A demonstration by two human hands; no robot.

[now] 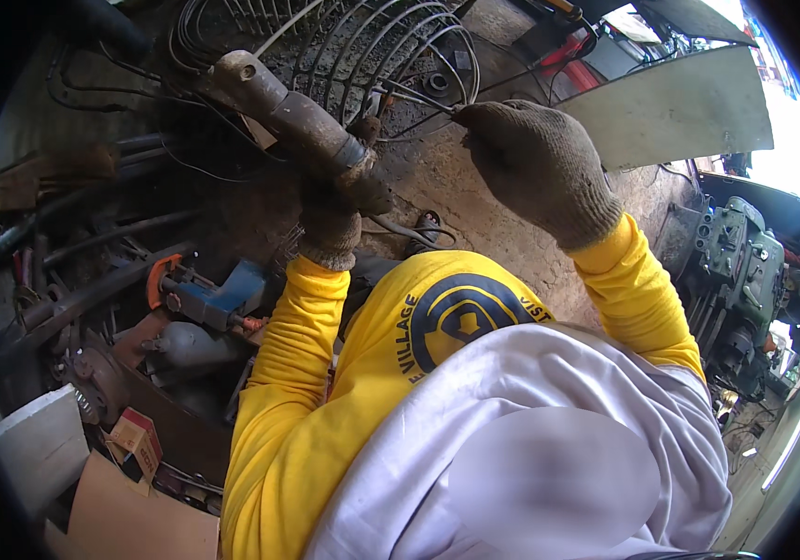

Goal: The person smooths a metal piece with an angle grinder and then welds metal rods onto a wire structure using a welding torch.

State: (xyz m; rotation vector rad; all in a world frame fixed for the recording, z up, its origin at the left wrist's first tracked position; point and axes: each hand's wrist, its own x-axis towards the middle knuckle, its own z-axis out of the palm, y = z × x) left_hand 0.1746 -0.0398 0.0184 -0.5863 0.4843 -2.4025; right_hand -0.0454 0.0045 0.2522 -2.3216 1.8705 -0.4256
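A worn, brownish metal cylinder (302,121) with a hole near its far end slants across the upper middle. My left hand (330,229), in a dark knit glove, is wrapped round its near end from below. Most of those fingers are hidden behind the metal; a dark tip shows past its far side. To the right, my right hand (540,159), in a brown knit glove, is closed with its fingertips together on a thin rod (409,94). That rod points left toward the cylinder. Behind both hands lies a curved wire rack (376,47).
Cables and metal bars crowd the left floor, with a blue and orange clamp-like tool (218,289) and a grey gas cylinder (196,343). A flat pale panel (675,110) stands at upper right. A green machine (740,261) is farther right. Cardboard (134,513) lies lower left.
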